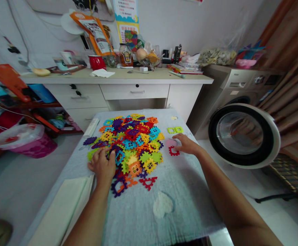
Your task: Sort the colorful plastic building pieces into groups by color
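Note:
A heap of interlocking plastic building tiles (130,141) in purple, red, yellow, orange, blue and green covers the middle of a cloth-topped table (189,205). My left hand (102,164) rests at the heap's left edge, fingers spread over the tiles, nothing visibly gripped. To the right of the heap, my right hand (188,145) hovers low with thumb and index finger apart. Its thumb is at a red square frame tile (173,151); I cannot tell whether they touch. Beyond it lie joined lime-green tiles (175,130). A red triangular tile (148,182) sits at the heap's near side.
A folded pale cloth or board (61,208) lies along the table's left side. Behind stands a white desk (136,81) with jars and packets on it. A washing machine (230,82) with its round door (244,136) swung out is at right. A pink bin (33,145) stands left.

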Tool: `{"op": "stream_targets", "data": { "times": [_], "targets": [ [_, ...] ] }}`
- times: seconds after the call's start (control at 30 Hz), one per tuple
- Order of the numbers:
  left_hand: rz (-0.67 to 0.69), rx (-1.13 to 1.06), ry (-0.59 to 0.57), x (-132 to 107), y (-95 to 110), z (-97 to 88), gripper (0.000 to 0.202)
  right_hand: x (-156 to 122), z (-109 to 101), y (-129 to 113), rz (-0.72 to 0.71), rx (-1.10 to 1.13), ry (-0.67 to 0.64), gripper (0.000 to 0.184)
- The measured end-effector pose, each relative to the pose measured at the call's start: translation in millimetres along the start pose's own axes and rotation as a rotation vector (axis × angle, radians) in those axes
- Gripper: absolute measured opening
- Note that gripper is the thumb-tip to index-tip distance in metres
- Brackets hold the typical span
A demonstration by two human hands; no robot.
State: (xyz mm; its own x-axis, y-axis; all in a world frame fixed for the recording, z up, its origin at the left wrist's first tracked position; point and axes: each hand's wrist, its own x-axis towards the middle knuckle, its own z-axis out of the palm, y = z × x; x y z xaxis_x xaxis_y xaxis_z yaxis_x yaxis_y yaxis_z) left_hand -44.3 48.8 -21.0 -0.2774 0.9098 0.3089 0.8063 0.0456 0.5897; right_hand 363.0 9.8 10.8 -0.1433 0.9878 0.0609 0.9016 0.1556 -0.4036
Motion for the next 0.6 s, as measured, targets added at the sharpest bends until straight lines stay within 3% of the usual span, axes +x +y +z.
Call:
{"op": "stream_targets", "data": {
  "times": [0.13,0.23,0.37,0.47,0.6],
  "targets": [
    [-0.001,-0.019,0.024,-1.3,-0.2,-3.0,0.043,-4.8,17.4,-6.1,0.05,-0.029,0.031,0.049],
    [0.031,-0.053,0.022,0.3,-5.6,-1.8,0.043,10.3,21.9,2.1,0.204,-0.11,0.168,0.041],
    [0.07,-0.038,0.034,2.3,-10.9,0.2,0.043,32.1,18.8,8.5,0.318,-0.183,0.273,0.046],
    [0.081,-0.004,0.047,2.5,-11.4,-0.2,0.042,35.8,12.6,4.1,0.289,-0.167,0.233,0.042],
    [0.068,0.025,0.027,2.8,-12.4,-1.0,0.043,14.8,10.2,-7.9,0.078,-0.114,0.04,0.042]
  ]
}}
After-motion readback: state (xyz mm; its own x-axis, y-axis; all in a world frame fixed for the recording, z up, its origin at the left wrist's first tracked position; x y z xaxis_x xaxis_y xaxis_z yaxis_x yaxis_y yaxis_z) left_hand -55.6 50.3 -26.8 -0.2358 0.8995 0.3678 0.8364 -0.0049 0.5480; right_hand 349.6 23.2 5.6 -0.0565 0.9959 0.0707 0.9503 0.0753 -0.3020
